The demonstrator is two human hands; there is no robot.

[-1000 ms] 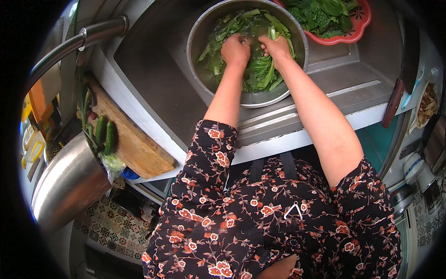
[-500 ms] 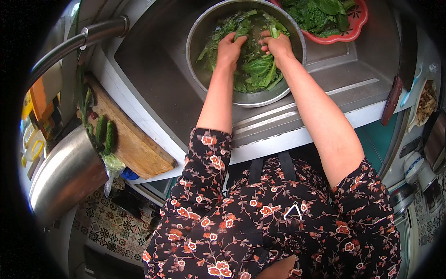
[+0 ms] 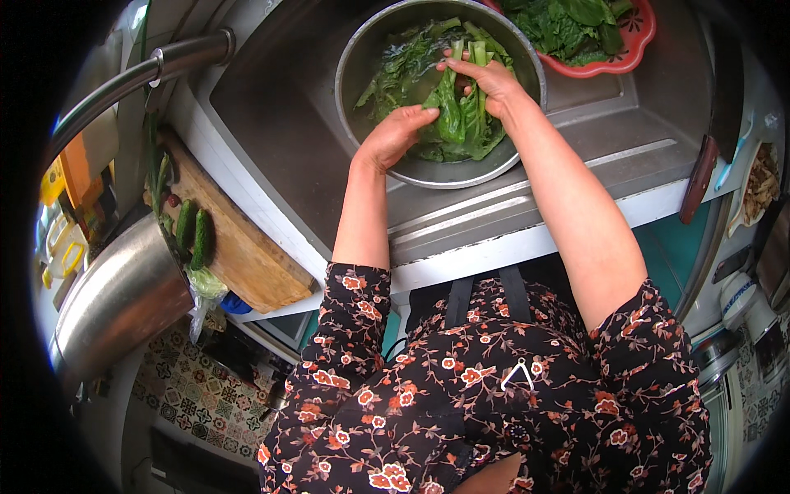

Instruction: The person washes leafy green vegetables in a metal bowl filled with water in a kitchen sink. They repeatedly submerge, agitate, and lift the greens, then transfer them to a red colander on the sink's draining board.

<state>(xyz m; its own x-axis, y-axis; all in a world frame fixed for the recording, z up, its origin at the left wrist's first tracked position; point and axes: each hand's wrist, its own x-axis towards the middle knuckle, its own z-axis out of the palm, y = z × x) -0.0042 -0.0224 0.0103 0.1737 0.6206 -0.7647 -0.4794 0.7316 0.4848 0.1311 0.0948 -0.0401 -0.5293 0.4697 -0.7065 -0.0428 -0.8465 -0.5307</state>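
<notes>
A round metal basin (image 3: pixel 355 78) stands in the sink, holding water and loose leafy greens (image 3: pixel 393 70). Over the water, my right hand (image 3: pixel 495 85) grips a bunch of leafy greens (image 3: pixel 451 115) by the pale stems, which point up and away. At the basin's near left, my left hand (image 3: pixel 390 140) presses its thumb on a leaf of that same bunch. Its other fingers are mostly hidden beneath. The leaves hang down toward the water between my two hands.
A red basket (image 3: pixel 643 39) of greens sits at the far right of the grey sink (image 3: pixel 271 107). Left are a faucet (image 3: pixel 193 53), a wooden board (image 3: pixel 255 263) with cucumbers (image 3: pixel 202 239) and a curved steel vessel (image 3: pixel 123 288). A dark-handled knife (image 3: pixel 698 181) lies right.
My left hand has drawn back toward the near left and turned its thumb onto the leaves. The bunch in my right hand has come up out of the water, stems now upward.
</notes>
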